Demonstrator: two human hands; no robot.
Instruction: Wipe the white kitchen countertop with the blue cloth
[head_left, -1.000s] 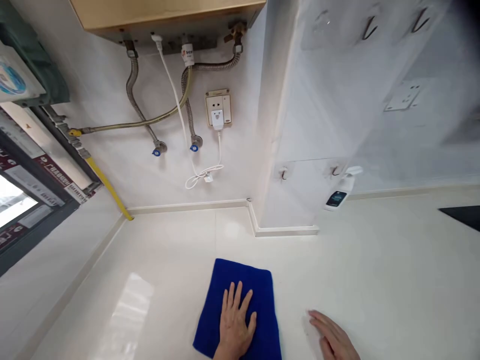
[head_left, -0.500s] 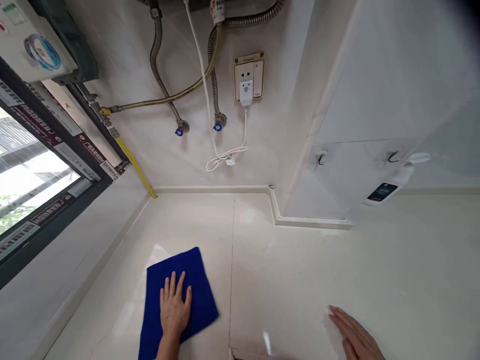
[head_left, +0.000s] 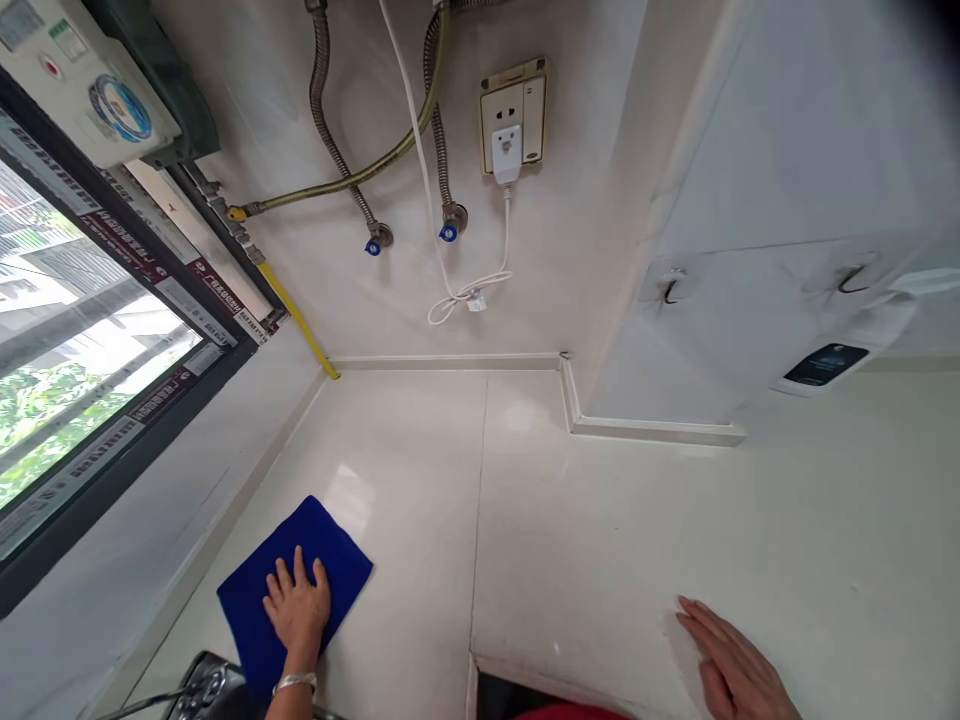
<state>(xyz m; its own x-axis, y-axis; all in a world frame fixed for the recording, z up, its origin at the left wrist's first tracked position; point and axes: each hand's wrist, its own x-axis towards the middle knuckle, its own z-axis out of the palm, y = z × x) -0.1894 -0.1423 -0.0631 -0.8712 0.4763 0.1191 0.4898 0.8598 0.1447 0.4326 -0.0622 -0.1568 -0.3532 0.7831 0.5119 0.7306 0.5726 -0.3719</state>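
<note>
A folded blue cloth (head_left: 330,550) lies on the pale countertop (head_left: 585,540) near the left wall. My left hand (head_left: 298,605) presses flat on the cloth, fingers stretched out and apart, a bracelet on the wrist. My right hand (head_left: 731,665) rests flat on the bare counter at the lower right, fingers extended, holding nothing.
A window (head_left: 75,370) runs along the left. On the back wall hang hoses with blue valves (head_left: 373,245), a yellow gas pipe (head_left: 300,320) and a socket with a plug (head_left: 512,120). A spray bottle (head_left: 847,345) stands by the boxed column. A metal fixture (head_left: 202,690) and a dark opening (head_left: 525,697) sit at the bottom edge.
My left hand has slid the blue cloth leftward and nearer, from mid-counter toward the left wall. The right hand stayed flat on the counter. The view has shifted left.
</note>
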